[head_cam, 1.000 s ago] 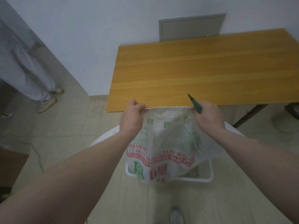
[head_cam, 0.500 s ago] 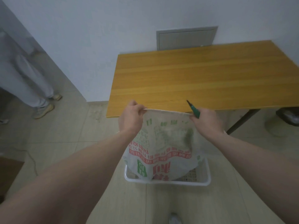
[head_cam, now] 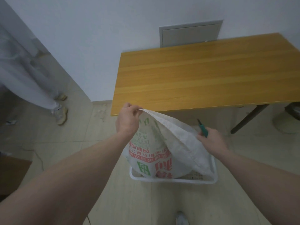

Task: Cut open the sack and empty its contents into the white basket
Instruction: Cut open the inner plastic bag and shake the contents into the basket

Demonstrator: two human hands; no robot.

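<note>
Woven white printed plastic sack hangs upended over the white plastic basket on the floor, likely to dump contents. Left hand pinches its top corner high; right hand grips the lower edge plus a green-handled cutter.

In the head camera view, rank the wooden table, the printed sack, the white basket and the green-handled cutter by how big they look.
1. Orange-brown wooden table
2. White woven printed sack
3. White plastic basket, mostly hidden by the sack, so uncertain
4. Green-handled cutter, in the right hand
</note>
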